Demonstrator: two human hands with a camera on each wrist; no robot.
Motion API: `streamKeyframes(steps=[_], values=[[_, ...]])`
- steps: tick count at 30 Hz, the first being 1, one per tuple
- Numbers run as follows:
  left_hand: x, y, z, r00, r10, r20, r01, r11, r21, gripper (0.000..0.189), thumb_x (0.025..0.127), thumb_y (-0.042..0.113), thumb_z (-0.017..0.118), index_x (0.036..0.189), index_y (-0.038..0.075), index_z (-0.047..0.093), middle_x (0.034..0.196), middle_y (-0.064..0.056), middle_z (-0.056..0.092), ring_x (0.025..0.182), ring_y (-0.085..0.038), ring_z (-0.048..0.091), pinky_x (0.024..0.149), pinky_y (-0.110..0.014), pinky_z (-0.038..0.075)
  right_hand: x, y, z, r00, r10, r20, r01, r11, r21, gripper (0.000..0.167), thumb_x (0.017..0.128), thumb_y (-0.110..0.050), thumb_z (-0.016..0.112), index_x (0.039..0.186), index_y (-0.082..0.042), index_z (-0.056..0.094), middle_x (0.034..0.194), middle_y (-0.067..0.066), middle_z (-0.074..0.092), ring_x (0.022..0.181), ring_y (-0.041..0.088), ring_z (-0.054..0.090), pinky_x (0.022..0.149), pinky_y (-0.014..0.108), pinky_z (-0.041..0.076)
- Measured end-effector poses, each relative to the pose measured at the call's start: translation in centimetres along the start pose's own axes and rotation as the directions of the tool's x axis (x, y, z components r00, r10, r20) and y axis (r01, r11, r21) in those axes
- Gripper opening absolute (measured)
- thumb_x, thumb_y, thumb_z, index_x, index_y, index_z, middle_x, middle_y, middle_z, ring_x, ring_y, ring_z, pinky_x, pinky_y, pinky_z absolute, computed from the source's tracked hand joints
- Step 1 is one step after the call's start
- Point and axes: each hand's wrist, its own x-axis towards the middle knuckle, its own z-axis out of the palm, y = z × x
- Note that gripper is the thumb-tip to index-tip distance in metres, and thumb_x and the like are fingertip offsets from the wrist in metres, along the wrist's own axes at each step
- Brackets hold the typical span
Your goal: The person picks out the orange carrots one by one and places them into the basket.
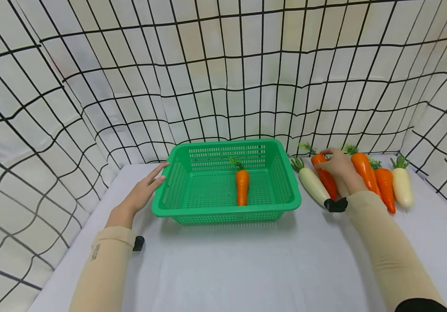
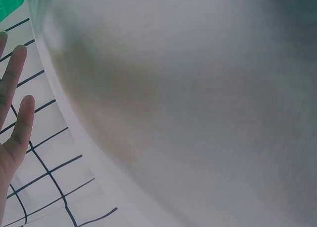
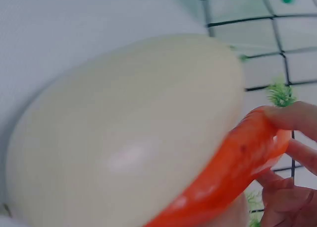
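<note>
A green plastic basket (image 1: 223,211) stands on the white table with one orange carrot (image 1: 242,186) lying inside it. My left hand (image 1: 140,190) is at the basket's left side, its fingers extended along the rim. At the right, my right hand (image 1: 340,167) pinches the leafy end of another carrot (image 1: 326,180) between thumb and fingers. In the right wrist view that carrot (image 3: 233,162) slants down behind a large white radish (image 3: 129,133). The same radish (image 1: 313,184) lies just left of the hand in the head view. Part of a further pale vegetable is hidden under the hand.
Right of my right hand lie two more carrots (image 1: 365,171) and a white radish (image 1: 404,188), leaves toward the back. Black netting (image 1: 227,91) over white cloth rises behind the table and along both sides. White cloth covers the table (image 1: 223,264).
</note>
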Motion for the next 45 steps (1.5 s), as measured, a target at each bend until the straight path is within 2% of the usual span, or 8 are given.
streamKeyframes(steps=[7,14,19,23,28,33,39,45], values=[[0.0,0.0,0.0,1.0,-0.003,-0.003,0.003,1.0,-0.002,0.063,0.109,0.056,0.033,0.166,0.035,0.016,0.167,-0.022,0.02,0.145,-0.057,0.025,0.106,-0.081,0.02,-1.0,1.1,-0.9,0.995,0.032,-0.091,-0.006,0.961,0.277,0.071,0.1,-0.029,0.068,0.155,0.001,0.036,0.149,0.038,0.039,0.133,0.051,0.042,0.108,0.059,0.04],[0.0,0.0,-0.1,1.0,-0.004,-0.003,0.004,1.0,0.008,0.064,0.109,0.056,0.033,0.166,0.034,0.016,0.167,-0.022,0.02,0.145,-0.057,0.025,0.106,-0.081,0.021,-2.5,0.4,-2.4,0.984,0.067,-0.162,-0.002,0.928,0.372,0.074,0.1,-0.039,0.066,0.159,-0.008,0.034,0.153,0.032,0.039,0.125,0.041,0.046,0.094,0.043,0.048],[0.0,0.0,-0.2,1.0,0.0,-0.007,0.0,1.0,0.014,0.063,0.109,0.056,0.033,0.166,0.034,0.016,0.166,-0.023,0.021,0.145,-0.057,0.027,0.107,-0.081,0.021,-3.0,-0.9,-3.7,0.978,0.065,-0.2,0.03,0.899,0.437,0.072,0.098,-0.042,0.068,0.158,-0.013,0.039,0.15,0.024,0.043,0.107,0.02,0.051,0.076,0.026,0.048],[0.0,-0.1,-0.3,1.0,0.005,-0.005,-0.005,1.0,0.01,0.063,0.109,0.055,0.033,0.166,0.035,0.015,0.166,-0.023,0.021,0.145,-0.057,0.027,0.107,-0.081,0.021,-3.2,-2.1,-4.3,0.979,0.046,-0.2,0.056,0.878,0.476,0.07,0.096,-0.046,0.069,0.155,-0.019,0.042,0.142,0.012,0.047,0.099,0.008,0.053,0.074,0.019,0.048],[-0.1,-0.1,-0.2,1.0,0.001,-0.006,-0.001,1.0,0.011,0.063,0.109,0.056,0.033,0.166,0.035,0.015,0.165,-0.025,0.023,0.144,-0.057,0.027,0.106,-0.081,0.021,-3.7,-4.8,-4.8,0.981,-0.007,-0.193,0.103,0.865,0.491,0.071,0.095,-0.047,0.071,0.156,-0.023,0.043,0.141,0.008,0.051,0.088,0.008,0.054,0.076,0.023,0.047],[0.0,-0.2,-0.1,1.0,-0.002,-0.002,0.002,1.0,0.012,0.064,0.109,0.056,0.033,0.166,0.034,0.015,0.166,-0.025,0.022,0.144,-0.057,0.027,0.107,-0.081,0.021,-4.1,-7.7,-5.0,0.986,-0.061,-0.154,0.128,0.868,0.479,0.071,0.097,-0.047,0.069,0.158,-0.025,0.04,0.151,0.016,0.047,0.107,0.014,0.053,0.088,0.031,0.044],[0.0,-0.2,-0.2,1.0,-0.004,-0.01,0.004,1.0,0.011,0.064,0.109,0.056,0.033,0.166,0.034,0.016,0.165,-0.025,0.023,0.144,-0.057,0.027,0.106,-0.081,0.022,-3.9,-10.9,-4.7,0.98,-0.126,-0.151,0.186,0.842,0.506,0.066,0.098,-0.039,0.069,0.155,-0.021,0.042,0.147,0.015,0.051,0.112,0.017,0.055,0.089,0.035,0.044],[0.1,-0.1,-0.1,1.0,0.002,-0.003,-0.002,1.0,0.007,0.063,0.109,0.055,0.033,0.166,0.034,0.016,0.166,-0.024,0.022,0.144,-0.057,0.027,0.106,-0.081,0.023,-3.3,-13.7,-3.6,0.978,-0.183,-0.098,0.207,0.844,0.495,0.064,0.099,-0.032,0.069,0.155,-0.017,0.043,0.148,0.017,0.051,0.122,0.026,0.052,0.099,0.043,0.044]])
